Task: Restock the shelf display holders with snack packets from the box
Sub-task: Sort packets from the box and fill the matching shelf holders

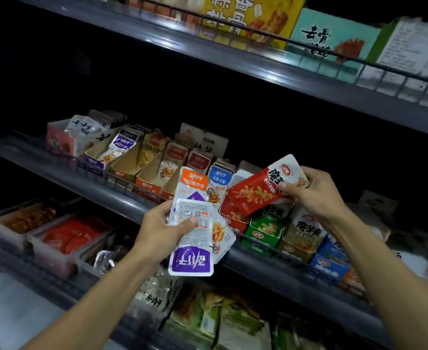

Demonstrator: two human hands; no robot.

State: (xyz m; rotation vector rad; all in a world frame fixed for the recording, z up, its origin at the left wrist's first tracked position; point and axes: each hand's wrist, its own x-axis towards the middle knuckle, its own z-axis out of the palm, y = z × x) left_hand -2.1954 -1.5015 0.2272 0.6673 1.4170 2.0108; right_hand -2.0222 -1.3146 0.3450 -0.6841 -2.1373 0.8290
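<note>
left hand (157, 232) grips stacked packets (195, 223), thumb across front; right hand (313, 195) pinches red packet (260, 190) at its right end.

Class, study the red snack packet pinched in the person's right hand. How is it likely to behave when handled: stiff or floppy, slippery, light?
The red packet juts sideways from the right hand without drooping, so it is probably fairly stiff and light. Its glossy film suggests it may be slippery. The left hand holds several similar packets fanned at once, which also hints at low weight.
</note>
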